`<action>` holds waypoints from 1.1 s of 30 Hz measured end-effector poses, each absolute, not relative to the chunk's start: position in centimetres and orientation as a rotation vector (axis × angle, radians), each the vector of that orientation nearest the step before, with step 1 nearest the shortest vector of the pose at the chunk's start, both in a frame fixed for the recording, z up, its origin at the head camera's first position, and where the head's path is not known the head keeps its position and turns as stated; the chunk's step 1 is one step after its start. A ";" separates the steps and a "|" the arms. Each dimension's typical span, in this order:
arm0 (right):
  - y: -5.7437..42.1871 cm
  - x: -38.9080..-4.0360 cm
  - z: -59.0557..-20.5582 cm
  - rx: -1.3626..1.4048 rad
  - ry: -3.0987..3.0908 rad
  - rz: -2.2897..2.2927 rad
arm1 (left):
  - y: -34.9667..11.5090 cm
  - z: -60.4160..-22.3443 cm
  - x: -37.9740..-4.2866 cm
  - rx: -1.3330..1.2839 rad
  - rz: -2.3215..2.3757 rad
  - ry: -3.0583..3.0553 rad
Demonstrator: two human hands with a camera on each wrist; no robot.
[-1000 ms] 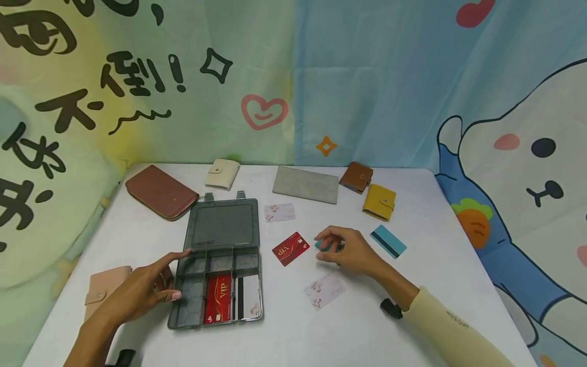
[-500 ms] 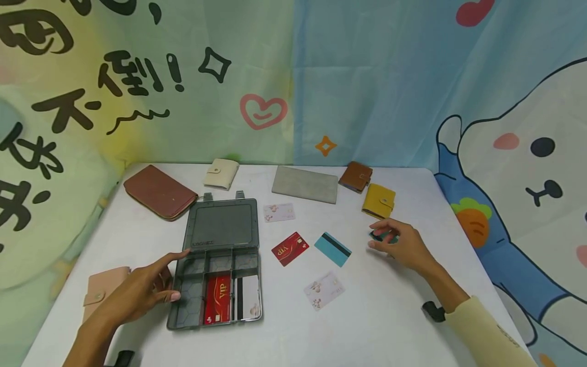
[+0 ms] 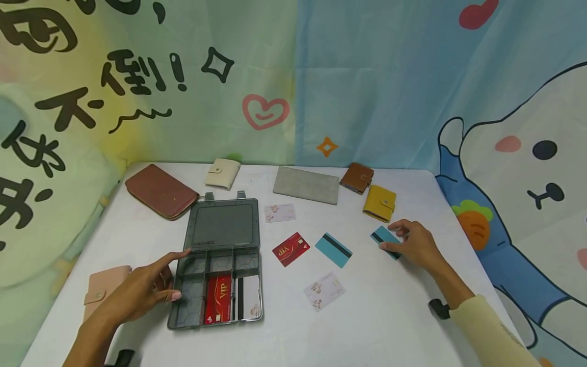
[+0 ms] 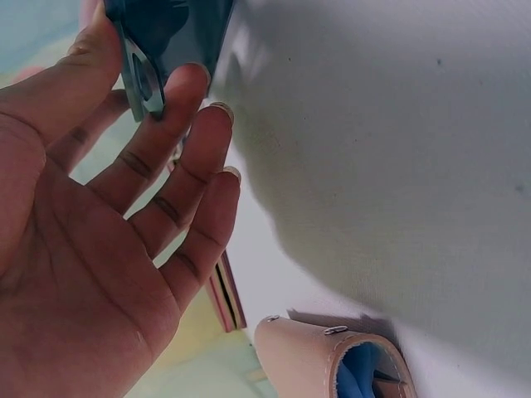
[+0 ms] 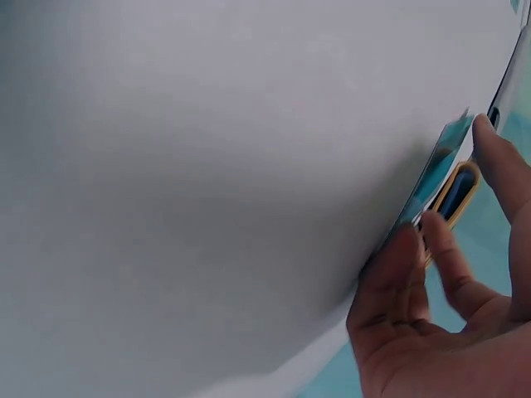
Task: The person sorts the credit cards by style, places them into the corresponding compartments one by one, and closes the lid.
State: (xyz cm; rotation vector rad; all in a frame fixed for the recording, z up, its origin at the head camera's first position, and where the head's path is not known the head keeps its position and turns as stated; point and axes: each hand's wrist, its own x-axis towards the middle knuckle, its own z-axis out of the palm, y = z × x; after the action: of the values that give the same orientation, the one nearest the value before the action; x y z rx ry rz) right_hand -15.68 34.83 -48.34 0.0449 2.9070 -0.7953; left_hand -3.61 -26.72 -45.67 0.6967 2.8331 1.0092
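In the head view, my left hand (image 3: pixel 144 290) touches the left edge of the grey plastic organizer box (image 3: pixel 189 303) with index finger and thumb. The box lies with its lid (image 3: pixel 224 224) folded back. A red VIP card (image 3: pixel 218 300) sits in its middle lower compartment, and a white black-striped card (image 3: pixel 249 297) in the right one. My right hand (image 3: pixel 412 244) hovers low over a blue striped card (image 3: pixel 384 237) lying on the table, thumb and index finger spread across it. Whether the fingertips touch the card, I cannot tell. Another blue card (image 3: pixel 334 250) lies farther left.
Between the hands lie a red VIP card (image 3: pixel 291 248) and a pale flowered card (image 3: pixel 324 291); another pale card (image 3: pixel 280 212) is farther back. Wallets line the back: brown (image 3: pixel 161 191), cream (image 3: pixel 222 174), grey (image 3: pixel 305 185), dark brown (image 3: pixel 356 177), yellow (image 3: pixel 379 203). A pink wallet (image 3: pixel 107 288) is left.
My right hand has moved right, from over the left blue card to the right blue card, then a little farther right along it. Both blue cards stay in place. The left hand has not moved.
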 end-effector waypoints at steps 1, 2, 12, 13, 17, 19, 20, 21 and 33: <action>34.6 -15.8 -48.3 0.053 2.905 -0.778 | -26.7 -45.6 -3.6 0.694 1.009 2.831; 34.4 -15.8 -48.2 0.058 2.904 -0.760 | -26.7 -45.6 -3.6 0.694 1.010 2.832; 32.9 -16.1 -47.9 0.062 2.828 -0.753 | -26.6 -45.5 -3.6 0.685 1.005 2.827; 32.9 -16.1 -47.9 0.057 2.812 -0.762 | -26.6 -45.4 -3.6 0.680 1.002 2.826; 32.3 -16.1 -47.8 0.000 2.746 -0.797 | -26.5 -45.4 -3.6 0.673 1.001 2.825; 31.9 -15.9 -47.7 -0.062 2.700 -0.829 | -26.5 -45.3 -3.6 0.675 1.003 2.825; 31.7 -15.8 -47.7 -0.104 2.674 -0.854 | -26.5 -45.3 -3.6 0.678 1.004 2.824; 31.4 -15.6 -47.6 -0.151 2.643 -0.889 | -26.5 -45.3 -3.6 0.680 1.006 2.824; 26.6 -13.7 -45.0 -0.462 2.356 -1.207 | -26.5 -45.2 -3.6 0.670 0.990 2.817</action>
State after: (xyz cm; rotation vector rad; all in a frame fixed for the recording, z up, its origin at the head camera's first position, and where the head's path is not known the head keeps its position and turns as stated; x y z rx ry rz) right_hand -13.65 26.59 -45.01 -0.4623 2.3564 -1.2067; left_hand -3.63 -26.46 -45.20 0.6700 2.8173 0.9902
